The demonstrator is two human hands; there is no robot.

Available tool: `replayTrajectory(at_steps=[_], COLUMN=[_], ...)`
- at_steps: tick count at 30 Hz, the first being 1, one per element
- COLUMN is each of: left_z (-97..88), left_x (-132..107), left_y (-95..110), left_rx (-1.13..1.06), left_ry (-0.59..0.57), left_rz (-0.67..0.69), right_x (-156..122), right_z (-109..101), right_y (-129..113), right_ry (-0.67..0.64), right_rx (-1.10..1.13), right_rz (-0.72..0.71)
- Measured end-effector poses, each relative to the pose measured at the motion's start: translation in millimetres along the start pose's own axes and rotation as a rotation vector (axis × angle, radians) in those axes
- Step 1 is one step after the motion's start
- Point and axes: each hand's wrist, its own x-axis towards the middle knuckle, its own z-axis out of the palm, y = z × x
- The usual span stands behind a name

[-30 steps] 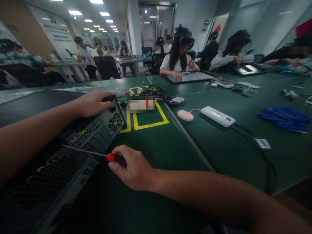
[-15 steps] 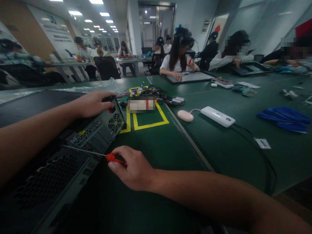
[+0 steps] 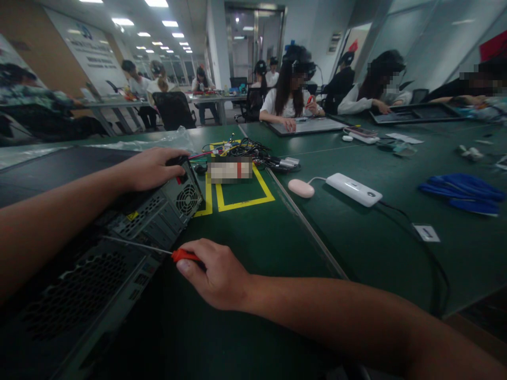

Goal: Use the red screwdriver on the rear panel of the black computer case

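A dark desktop computer case (image 3: 158, 211) lies tilted at the left, its back with a round fan grille and a honeycomb vent facing right. My left hand (image 3: 154, 168) grips its far upper corner, with the thumb over the back edge and the fingertips partly hidden. In my right hand (image 3: 216, 274) is a screwdriver (image 3: 184, 255) with a red and black handle, held between thumb and bent fingers. Its long thin shaft points left across the case's back. The tip ends against or close to the dark metal above the honeycomb vent; exact contact is unclear.
Bundled cables (image 3: 253, 150) lie beyond the case by yellow tape squares (image 3: 245, 203). To the right are a pale pink mouse-shaped object (image 3: 301, 188), a white power bank (image 3: 354, 189) with a cord, and blue cloth (image 3: 461, 194). Co-workers (image 3: 293, 95) sit across the green table.
The screwdriver handle has turned slightly in my right hand, whose fingers have shifted a little. My left hand stays on the case. At the far right, a co-worker's black frame has moved.
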Motion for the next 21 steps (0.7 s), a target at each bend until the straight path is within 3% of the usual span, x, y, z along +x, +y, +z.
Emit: replayTrajectory(at_steps=[6,21], left_z=[0.8,1.4], left_x=[1.1,1.8], left_y=[-1.8,-5.2], left_rx=[0.0,0.02], left_ry=[-0.001,-0.007], left_rz=[0.029,0.017], right_x=[-2.7,-1.4], right_z=[2.0,4.3], right_y=[1.3,3.9], right_ry=[0.016,0.036], right_rx=[0.013,0.014], right_rz=[0.058,0.029])
